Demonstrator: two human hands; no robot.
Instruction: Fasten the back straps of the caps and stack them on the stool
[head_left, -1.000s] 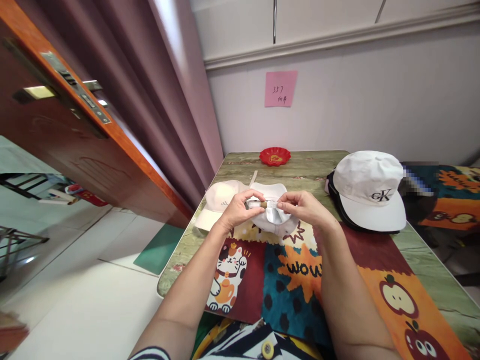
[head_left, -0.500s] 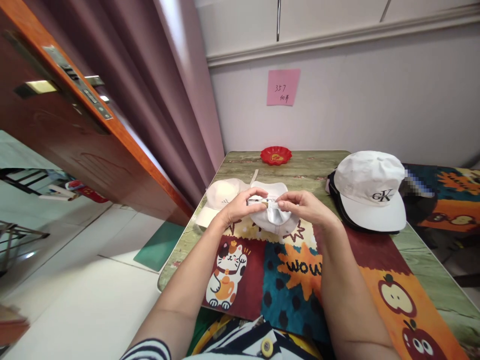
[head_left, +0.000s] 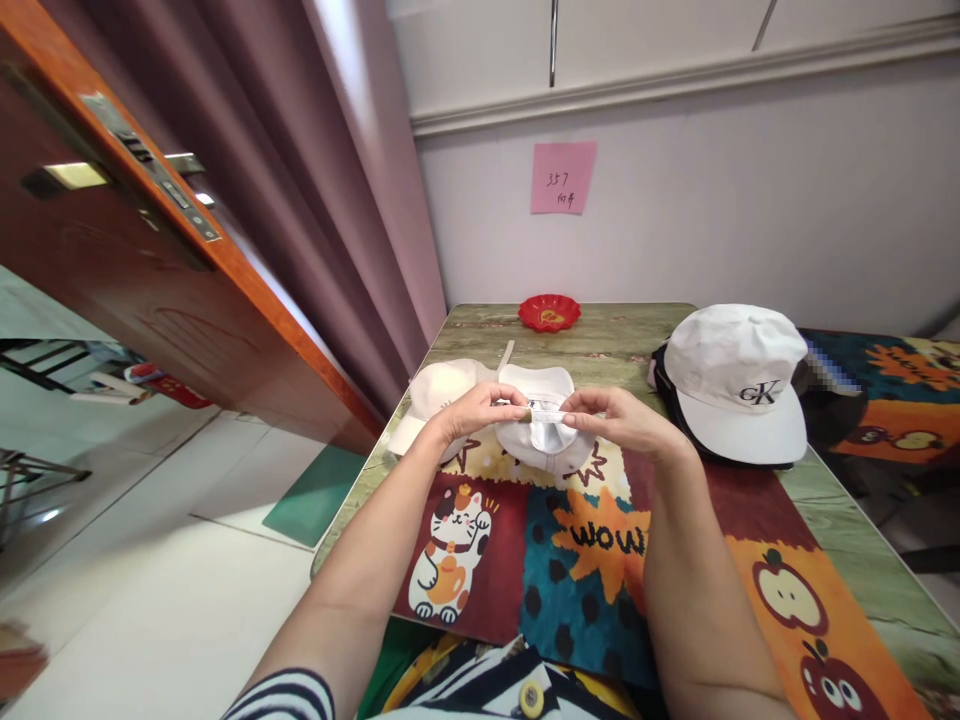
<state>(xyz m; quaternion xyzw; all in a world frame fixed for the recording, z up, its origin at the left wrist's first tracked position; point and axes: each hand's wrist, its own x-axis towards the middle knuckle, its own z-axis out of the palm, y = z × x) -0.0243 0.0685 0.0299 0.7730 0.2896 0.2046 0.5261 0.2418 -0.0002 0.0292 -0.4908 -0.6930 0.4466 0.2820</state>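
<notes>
A white cap (head_left: pixel 536 452) lies upside down on the patterned mat, its brim pointing away from me. My left hand (head_left: pixel 484 412) pinches the left part of the cap's back strap, by a small buckle. On the right, my right hand (head_left: pixel 611 418) pinches the other part of the same strap between thumb and fingers. The strap is stretched level between the two hands. A cream cap (head_left: pixel 439 388) lies just left of my left hand, with its loose strap sticking up behind.
At the right stands a stack of caps, a white one (head_left: pixel 735 365) on top of black ones. A red scalloped dish (head_left: pixel 550 313) sits at the table's far edge, below a pink note (head_left: pixel 562 178) on the wall. An orange-brown door (head_left: pixel 150 250) is at the left.
My hands have moved slightly apart along the strap, and more of it shows between them. The whole view has shifted a little.
</notes>
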